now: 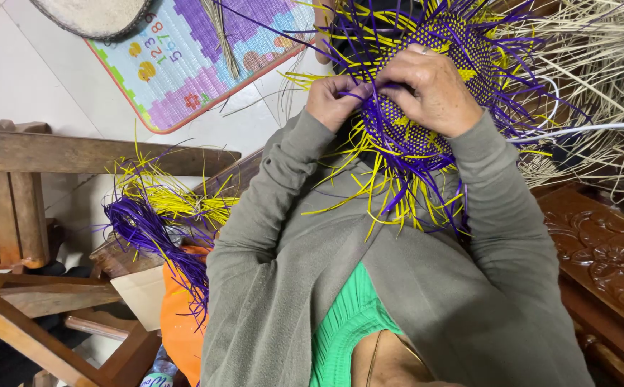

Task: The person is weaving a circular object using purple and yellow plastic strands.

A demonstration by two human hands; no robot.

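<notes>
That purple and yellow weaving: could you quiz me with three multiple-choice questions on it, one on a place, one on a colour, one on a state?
1. Where does the loose bundle of strips lie?
A. to the person's left
B. on the weaving
C. on the play mat

2. What colours is the weaving?
A. red and white
B. purple and yellow
C. green and black

3. What are both hands doing?
A. resting in the lap
B. holding scissors
C. gripping the weaving

Answers: 1 A, it lies beside the left sleeve; 2 B, both colours show in the mesh; 3 C, the left hand and right hand pinch its strands.
</notes>
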